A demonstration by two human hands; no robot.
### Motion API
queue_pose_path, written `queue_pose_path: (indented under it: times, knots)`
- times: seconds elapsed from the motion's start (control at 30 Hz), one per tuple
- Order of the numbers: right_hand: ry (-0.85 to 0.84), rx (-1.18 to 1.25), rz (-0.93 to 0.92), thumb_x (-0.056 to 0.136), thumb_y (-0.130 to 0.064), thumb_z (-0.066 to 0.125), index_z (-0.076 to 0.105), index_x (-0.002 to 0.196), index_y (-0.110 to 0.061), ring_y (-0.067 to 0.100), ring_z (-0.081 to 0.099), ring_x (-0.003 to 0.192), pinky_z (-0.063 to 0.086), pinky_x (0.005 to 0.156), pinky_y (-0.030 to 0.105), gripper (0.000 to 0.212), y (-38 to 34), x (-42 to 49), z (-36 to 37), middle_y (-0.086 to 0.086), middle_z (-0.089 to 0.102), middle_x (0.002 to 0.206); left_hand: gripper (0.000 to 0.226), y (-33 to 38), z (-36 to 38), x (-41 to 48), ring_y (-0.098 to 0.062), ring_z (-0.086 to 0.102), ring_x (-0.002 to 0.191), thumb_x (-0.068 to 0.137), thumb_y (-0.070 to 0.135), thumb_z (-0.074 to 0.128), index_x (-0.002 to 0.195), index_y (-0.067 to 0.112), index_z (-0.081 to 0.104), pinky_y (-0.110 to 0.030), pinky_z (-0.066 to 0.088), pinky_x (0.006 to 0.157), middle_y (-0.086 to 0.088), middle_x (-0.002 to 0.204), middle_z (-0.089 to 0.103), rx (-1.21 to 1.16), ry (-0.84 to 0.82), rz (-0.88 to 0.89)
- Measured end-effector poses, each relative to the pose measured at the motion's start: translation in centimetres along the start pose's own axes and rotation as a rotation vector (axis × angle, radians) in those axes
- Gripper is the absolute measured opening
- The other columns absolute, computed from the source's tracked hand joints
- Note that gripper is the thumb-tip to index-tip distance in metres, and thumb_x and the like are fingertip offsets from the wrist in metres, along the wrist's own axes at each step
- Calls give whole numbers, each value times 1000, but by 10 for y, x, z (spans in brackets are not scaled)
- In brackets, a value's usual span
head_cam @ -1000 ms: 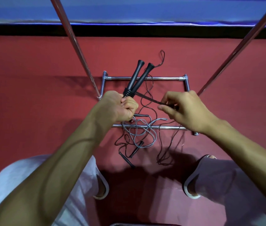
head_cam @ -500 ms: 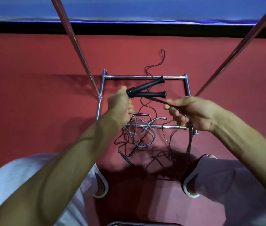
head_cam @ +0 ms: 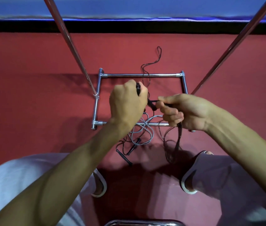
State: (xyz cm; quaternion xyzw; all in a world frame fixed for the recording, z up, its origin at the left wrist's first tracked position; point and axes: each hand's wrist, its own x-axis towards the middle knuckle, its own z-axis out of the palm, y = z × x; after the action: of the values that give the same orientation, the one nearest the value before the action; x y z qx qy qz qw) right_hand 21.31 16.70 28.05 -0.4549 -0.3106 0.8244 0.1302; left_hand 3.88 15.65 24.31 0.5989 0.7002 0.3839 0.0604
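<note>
My left hand (head_cam: 128, 101) is curled in a fist round the black jump rope handles (head_cam: 138, 89); only their end shows past my fingers. My right hand (head_cam: 180, 112) pinches the thin black rope (head_cam: 153, 103) close to the handles and holds a bundle of its loops (head_cam: 172, 147), which hangs below the palm. Both hands hover above the chrome rack base (head_cam: 141, 75).
A second jump rope with a grey cord (head_cam: 142, 131) and black handles (head_cam: 124, 156) lies tangled on the red carpet. Two chrome poles (head_cam: 70, 44) (head_cam: 233, 44) rise slanting from the base. My knees in light trousers frame the bottom, and a chrome chair edge (head_cam: 143, 223) shows.
My left hand has turned over the handles, which pointed right and are now mostly hidden in its fist. My right hand moved closer, with rope loops gathered under it.
</note>
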Motion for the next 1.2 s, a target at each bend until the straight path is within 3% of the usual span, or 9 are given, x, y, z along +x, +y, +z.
queue_pose_path:
  times: [0.1,0.2,0.33,0.43,0.6,0.77,0.93,1.03,1.2]
  knots:
    - [121,-457,-100,106,-25,53,58,73,-12,9,22,42,11,44,23,35,-2,-2,-8,-5,32,48,37,-1,-3,1,-38,54,54,91,30,54,59,13,45,-39,46,51,-10,53,51,96,-112,-7]
    - [166,-1014,-334,90,-19,77,72,79,-11,10,38,46,32,46,22,15,-3,-7,-15,2,55,52,42,-2,-3,0,-31,46,52,90,23,57,56,11,37,-33,35,53,-4,53,42,132,-273,-66]
    - [303,-1315,-626,75,-11,88,76,87,-21,-1,60,65,43,63,12,19,1,-6,-22,-7,68,76,36,-6,-4,3,-33,51,66,89,25,59,60,11,42,-33,37,60,-4,61,46,183,-454,-184]
    - [288,-1380,-793,80,-18,87,81,89,-22,7,63,70,49,65,24,12,3,-4,-25,-6,67,81,36,-6,-8,13,-32,50,69,87,27,62,61,10,44,-31,34,56,-4,64,47,195,-571,-273]
    - [200,-1296,-707,97,-30,69,79,92,-15,15,62,61,49,60,31,18,-4,-11,-34,-1,70,70,38,-8,-23,23,-20,30,34,87,27,62,57,8,47,-24,22,43,-1,40,34,-65,-786,-340]
    - [-2,-618,-421,104,-15,51,54,76,-5,10,52,55,42,51,17,29,-4,-9,-28,7,57,70,43,-7,-35,24,-14,20,34,100,18,51,59,9,39,-18,19,41,1,44,27,-528,-869,-261]
    - [-168,-168,-195,98,-23,43,39,74,-13,33,70,76,54,70,35,26,2,-8,-10,33,70,98,47,-2,-43,13,-11,25,44,103,29,46,64,3,40,-29,22,45,2,52,32,-448,-699,-16]
    - [-64,-141,-211,96,-22,47,42,72,-13,27,62,64,51,60,29,26,0,-7,-2,24,70,81,46,2,-43,6,-10,28,50,102,29,45,62,6,40,-34,26,51,1,56,34,-358,-573,125]
    - [62,-189,-312,104,-12,43,51,74,-7,31,64,63,50,63,35,32,-2,4,3,26,69,72,46,3,-34,-3,-12,33,54,102,33,42,63,7,43,-35,30,54,1,57,38,-338,-506,77]
